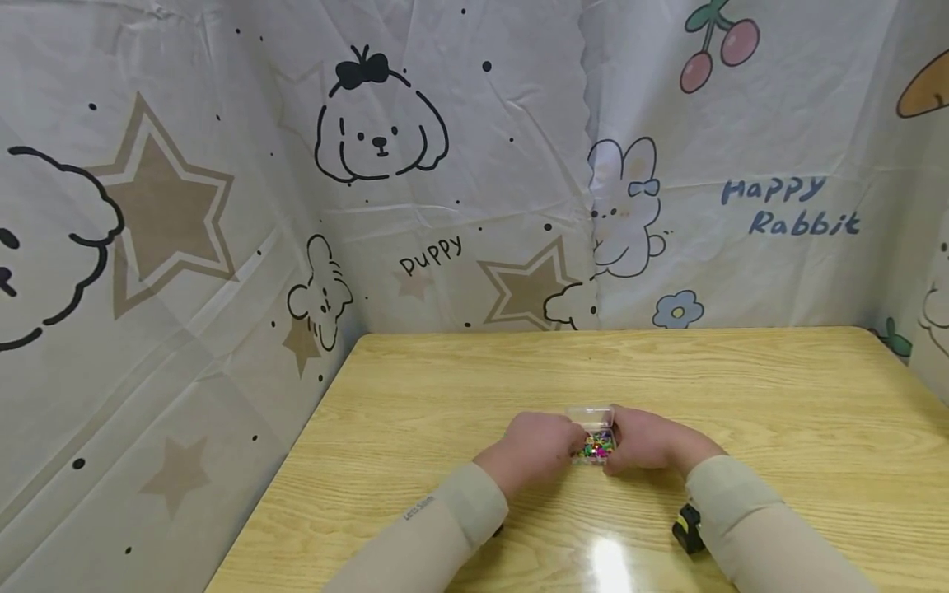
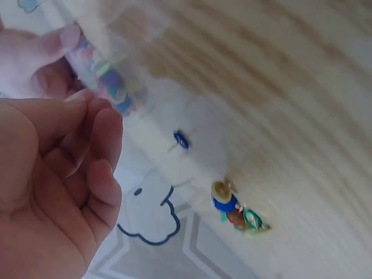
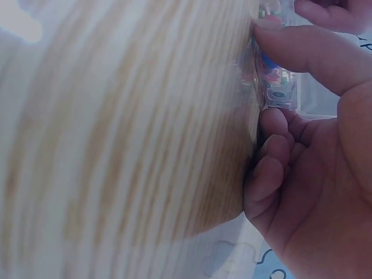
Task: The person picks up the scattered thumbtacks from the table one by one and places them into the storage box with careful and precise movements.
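The clear box [image 1: 591, 462] sits just right of the middle, low in the frame, on the desk [image 1: 445, 387], with its lid [image 1: 591, 417] up and small coloured bits [image 1: 597, 447] inside. The right hand [image 1: 643, 441] holds the box at its right side. The left hand [image 1: 537, 445] is at the left side, thumb and finger tips close together; I cannot tell if they pinch a bit, as the wrist view is blurry. To pick well, hold the box flat and do not squeeze hard, so it won't tip. Take one bit by its edges, lift straight up, and mind the lid.
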`<state>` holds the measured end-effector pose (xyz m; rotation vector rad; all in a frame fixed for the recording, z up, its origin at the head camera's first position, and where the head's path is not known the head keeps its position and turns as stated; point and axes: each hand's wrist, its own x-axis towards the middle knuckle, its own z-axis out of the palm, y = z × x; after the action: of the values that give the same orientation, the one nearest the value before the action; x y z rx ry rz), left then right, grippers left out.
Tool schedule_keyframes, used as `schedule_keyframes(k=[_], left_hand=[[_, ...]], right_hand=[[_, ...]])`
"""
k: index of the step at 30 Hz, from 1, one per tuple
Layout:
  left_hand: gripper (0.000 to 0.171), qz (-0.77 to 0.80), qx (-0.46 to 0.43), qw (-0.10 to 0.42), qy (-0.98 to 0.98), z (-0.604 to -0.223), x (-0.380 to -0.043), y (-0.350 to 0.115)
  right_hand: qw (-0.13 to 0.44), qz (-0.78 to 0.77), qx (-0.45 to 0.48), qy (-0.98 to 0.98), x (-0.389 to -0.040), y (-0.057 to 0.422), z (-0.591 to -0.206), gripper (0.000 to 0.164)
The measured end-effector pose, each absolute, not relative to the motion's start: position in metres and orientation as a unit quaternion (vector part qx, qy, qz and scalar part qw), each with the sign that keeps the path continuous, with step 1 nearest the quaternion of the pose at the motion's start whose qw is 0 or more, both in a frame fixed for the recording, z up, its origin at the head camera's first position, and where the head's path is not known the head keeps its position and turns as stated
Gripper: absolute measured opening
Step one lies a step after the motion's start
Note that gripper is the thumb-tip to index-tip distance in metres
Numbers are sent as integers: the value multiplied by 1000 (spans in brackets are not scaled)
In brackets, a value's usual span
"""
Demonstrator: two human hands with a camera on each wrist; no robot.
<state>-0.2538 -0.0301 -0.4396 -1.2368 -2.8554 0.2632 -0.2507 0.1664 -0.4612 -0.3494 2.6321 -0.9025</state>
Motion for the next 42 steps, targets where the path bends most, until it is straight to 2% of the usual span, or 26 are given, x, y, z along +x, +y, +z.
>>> schedule_keyframes(k=[5, 14, 42], left_hand=[[13, 16, -394, -14, -919, -432, -257, -41], [14, 12, -380, -50, -923, -420, -268, -68], [27, 100, -375, -36, -921, -439, -268, -73]], right_hand=[[170, -326, -124, 922, -251, 167, -462, 52], [180, -323, -116, 922, -251, 166, -459, 54], [172, -322, -123, 923, -252, 166, -463, 55]])
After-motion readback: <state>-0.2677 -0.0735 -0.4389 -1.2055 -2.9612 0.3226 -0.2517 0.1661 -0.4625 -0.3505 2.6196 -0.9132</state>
